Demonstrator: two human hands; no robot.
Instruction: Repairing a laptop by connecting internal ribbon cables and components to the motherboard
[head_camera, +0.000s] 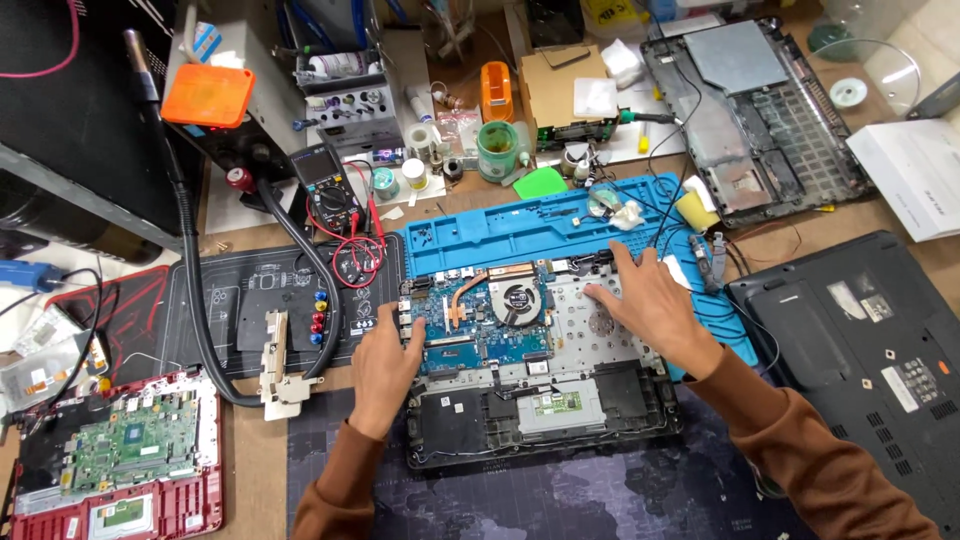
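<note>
Opened laptop base (540, 400) with exposed blue motherboard (480, 320), flat on mat.

blue motherboard (478, 318), blue mat (520, 225), red laptop (115, 455), orange lid (208, 95)
</note>
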